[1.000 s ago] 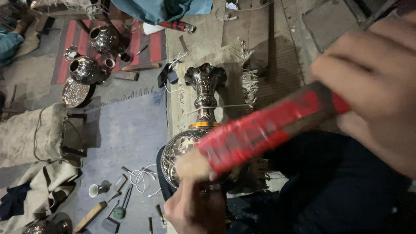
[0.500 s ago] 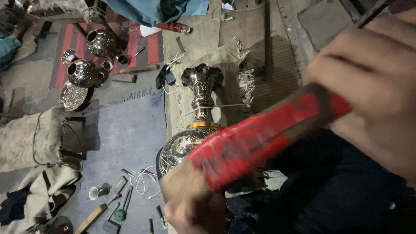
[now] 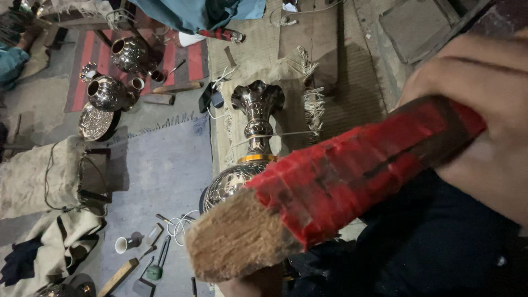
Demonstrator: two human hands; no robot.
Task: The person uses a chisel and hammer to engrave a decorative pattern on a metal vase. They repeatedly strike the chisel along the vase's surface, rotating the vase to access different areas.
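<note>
Right hand (image 3: 484,115) grips a red-taped wooden mallet (image 3: 330,192), its end frayed; left hand (image 3: 247,287) mostly hidden, grip unclear

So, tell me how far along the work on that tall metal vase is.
Apparently done: the vase has its full shape and a patterned belly, and similar vessels sit by the striped rug. In hand: the right hand grips a red-wrapped wooden tool raised over the vase; the left hand barely shows at the bottom edge. Left: unclear, since the tool hides most of the belly.
</note>
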